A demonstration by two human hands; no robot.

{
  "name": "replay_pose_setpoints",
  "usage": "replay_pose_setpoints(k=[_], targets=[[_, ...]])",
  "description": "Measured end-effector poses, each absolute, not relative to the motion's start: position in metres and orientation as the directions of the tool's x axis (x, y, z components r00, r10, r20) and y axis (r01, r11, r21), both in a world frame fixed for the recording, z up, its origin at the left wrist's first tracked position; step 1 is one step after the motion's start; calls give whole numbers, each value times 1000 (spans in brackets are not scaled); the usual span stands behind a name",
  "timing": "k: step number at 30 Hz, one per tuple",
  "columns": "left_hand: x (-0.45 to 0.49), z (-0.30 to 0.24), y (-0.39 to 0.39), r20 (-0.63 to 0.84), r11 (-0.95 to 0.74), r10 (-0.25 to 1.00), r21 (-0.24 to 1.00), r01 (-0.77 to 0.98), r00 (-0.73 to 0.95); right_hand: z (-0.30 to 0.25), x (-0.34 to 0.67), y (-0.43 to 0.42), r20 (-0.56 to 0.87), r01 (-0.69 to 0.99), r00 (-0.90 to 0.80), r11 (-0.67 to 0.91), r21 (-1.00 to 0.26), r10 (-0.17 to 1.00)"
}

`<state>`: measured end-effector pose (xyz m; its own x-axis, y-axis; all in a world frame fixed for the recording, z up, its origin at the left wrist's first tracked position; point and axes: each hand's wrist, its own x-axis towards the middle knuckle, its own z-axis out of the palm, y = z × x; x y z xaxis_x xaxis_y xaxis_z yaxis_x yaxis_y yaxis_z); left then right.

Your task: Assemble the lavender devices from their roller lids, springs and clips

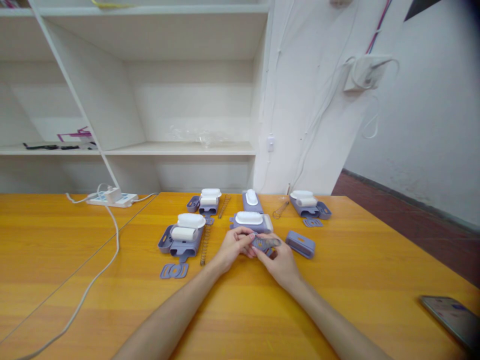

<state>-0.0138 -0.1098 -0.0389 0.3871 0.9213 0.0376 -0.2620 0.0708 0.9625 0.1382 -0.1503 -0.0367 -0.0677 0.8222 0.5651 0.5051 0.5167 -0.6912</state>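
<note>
My left hand and my right hand meet over the middle of the table, fingers closed on a metal coil spring with a flat purple-grey plastic piece at it. How spring and piece fit together is partly hidden by my fingers. Just behind my hands lies a purple-grey case with a white oval lid. Close to my right hand rests a purple-grey rectangular cap with a slot. Left of my left hand, another coil spring lies beside a case bearing a white roll.
More case parts stand at the back, one set left and another right. A flat slotted plate lies front left. A power strip trails a white cable. A phone lies at the right edge.
</note>
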Motion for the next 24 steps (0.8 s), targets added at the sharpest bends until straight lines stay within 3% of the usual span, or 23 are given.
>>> replay_pose_setpoints(k=[4,7,11,18,24], targets=[[-14,-35,-111,34,71,916,967,-243,400,-39,144,-149,694,678,80,471,-564,716],[-14,-36,-111,29,69,919,970,-233,394,-40,155,-141,784,828,212,319,-461,583],[-14,-37,-111,24,68,922,972,-223,387,-39,167,-134,770,859,321,173,-482,552],[-11,-36,-112,40,45,919,978,-205,392,-37,153,-145,804,871,200,274,-407,560],[-9,-40,-112,65,6,926,982,-187,372,-40,154,-143,786,814,195,350,-463,587]])
